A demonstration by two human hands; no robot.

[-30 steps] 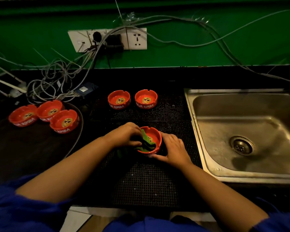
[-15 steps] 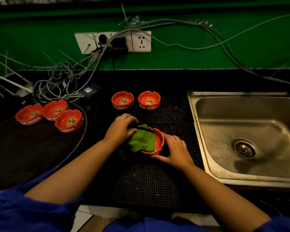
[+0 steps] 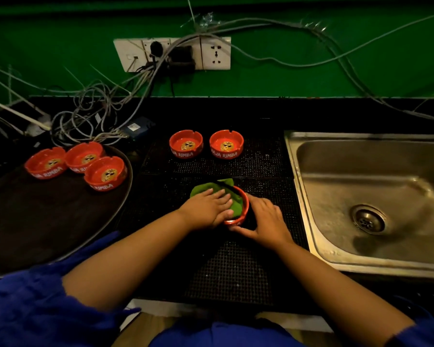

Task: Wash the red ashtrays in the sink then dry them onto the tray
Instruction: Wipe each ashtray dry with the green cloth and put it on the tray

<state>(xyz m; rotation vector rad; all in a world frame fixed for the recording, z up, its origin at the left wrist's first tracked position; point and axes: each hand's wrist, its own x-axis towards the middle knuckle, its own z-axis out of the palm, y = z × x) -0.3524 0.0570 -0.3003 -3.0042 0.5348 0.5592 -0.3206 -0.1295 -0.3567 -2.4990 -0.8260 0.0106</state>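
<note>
A red ashtray (image 3: 244, 207) sits on the black mesh mat (image 3: 236, 266) in front of me. My right hand (image 3: 263, 221) grips its right side. My left hand (image 3: 211, 207) lies flat on a green cloth (image 3: 211, 187), pressing it into the ashtray's bowl; the cloth hides most of the inside. Two more red ashtrays (image 3: 186, 144) (image 3: 226, 144) stand side by side further back on the mat. Three red ashtrays (image 3: 46, 162) (image 3: 84, 156) (image 3: 105, 173) sit on the dark round tray (image 3: 48, 221) at the left.
A steel sink (image 3: 376, 196) with a drain (image 3: 367, 219) lies to the right. Tangled grey cables (image 3: 90, 121) and a small adapter (image 3: 135, 127) pile up behind the tray. A wall socket strip (image 3: 172, 54) hangs on the green wall.
My left hand has flattened and spread the green cloth over the ashtray's bowl, where it was bunched inside before. My right hand keeps hold of the ashtray's side.
</note>
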